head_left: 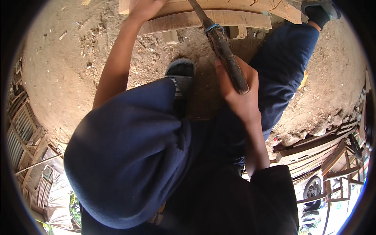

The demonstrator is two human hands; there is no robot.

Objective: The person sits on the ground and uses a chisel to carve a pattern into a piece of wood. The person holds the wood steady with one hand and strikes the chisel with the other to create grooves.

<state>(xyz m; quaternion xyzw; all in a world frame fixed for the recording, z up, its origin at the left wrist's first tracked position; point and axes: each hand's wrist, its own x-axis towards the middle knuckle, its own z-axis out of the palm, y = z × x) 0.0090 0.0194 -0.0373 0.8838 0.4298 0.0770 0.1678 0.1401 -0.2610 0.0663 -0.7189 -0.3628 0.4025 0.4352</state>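
While right fingers (246, 69) grip a dark handle (229, 62), the left hand's (148, 6) hold and shirt print (158, 215) are unclear.

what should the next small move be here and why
Probably shift the left hand a little farther left, away from the long tool. The right hand grips the tool's dark handle, and its narrow shaft crosses in front of the timber to the right of the left hand. Its far end lies beyond the picture's upper edge, so extra clearance seems sensible.
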